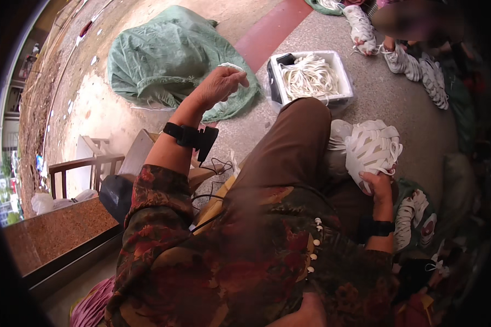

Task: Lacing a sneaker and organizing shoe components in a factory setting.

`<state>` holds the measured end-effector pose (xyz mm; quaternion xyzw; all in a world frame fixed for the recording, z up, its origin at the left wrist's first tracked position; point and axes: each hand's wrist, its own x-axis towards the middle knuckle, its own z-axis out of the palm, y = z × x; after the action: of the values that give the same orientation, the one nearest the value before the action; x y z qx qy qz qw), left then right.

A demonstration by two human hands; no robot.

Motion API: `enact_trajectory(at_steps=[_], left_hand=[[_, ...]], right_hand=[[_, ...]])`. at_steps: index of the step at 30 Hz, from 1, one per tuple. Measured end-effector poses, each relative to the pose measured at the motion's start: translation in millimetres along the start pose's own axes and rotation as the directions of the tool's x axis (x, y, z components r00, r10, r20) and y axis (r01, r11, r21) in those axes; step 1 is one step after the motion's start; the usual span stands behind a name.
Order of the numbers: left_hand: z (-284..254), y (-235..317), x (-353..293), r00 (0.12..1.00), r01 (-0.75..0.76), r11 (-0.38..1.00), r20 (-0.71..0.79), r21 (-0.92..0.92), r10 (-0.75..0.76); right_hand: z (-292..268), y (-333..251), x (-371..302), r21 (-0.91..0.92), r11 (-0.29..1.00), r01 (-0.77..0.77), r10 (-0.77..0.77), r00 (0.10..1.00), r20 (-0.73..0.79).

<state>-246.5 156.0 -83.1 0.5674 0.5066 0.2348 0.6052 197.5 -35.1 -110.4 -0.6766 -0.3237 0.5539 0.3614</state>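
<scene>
My left hand (221, 89) is raised over the front of the green sack (163, 57), its fingers curled closed. A thin white strip, like a lace, shows along its far edge; whether the fingers grip it is unclear. At the right, beside my bent knee, my right hand (377, 184) is closed around the lower end of a white strappy shoe (370, 146). White bands cross over one another on the shoe, and more white material sits against its left side. Beyond my knee stands a white foam box (343, 94) holding a heap of white laces (311, 76).
Several similar white shoes (403, 62) lie in a row at the far right, near another person's hand (389, 43). More white shoes (411, 215) are close to my right forearm. At the left are a wooden chair (87, 163), a dark cap (116, 197) and loose black cables (218, 166).
</scene>
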Motion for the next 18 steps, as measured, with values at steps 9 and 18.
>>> enact_trajectory(at_steps=[9,18], left_hand=[[272.4,25.1,48.4,0.899,0.116,0.981,0.437,-0.153,-0.038],[332.7,-23.9,38.3,0.552,0.442,0.732,0.801,-0.517,0.232]], right_hand=[[-12.7,-12.5,-88.6,0.294,0.948,0.122,-0.074,0.983,-0.170],[-12.9,0.4,-94.9,0.115,0.920,0.374,-0.384,0.920,0.080]])
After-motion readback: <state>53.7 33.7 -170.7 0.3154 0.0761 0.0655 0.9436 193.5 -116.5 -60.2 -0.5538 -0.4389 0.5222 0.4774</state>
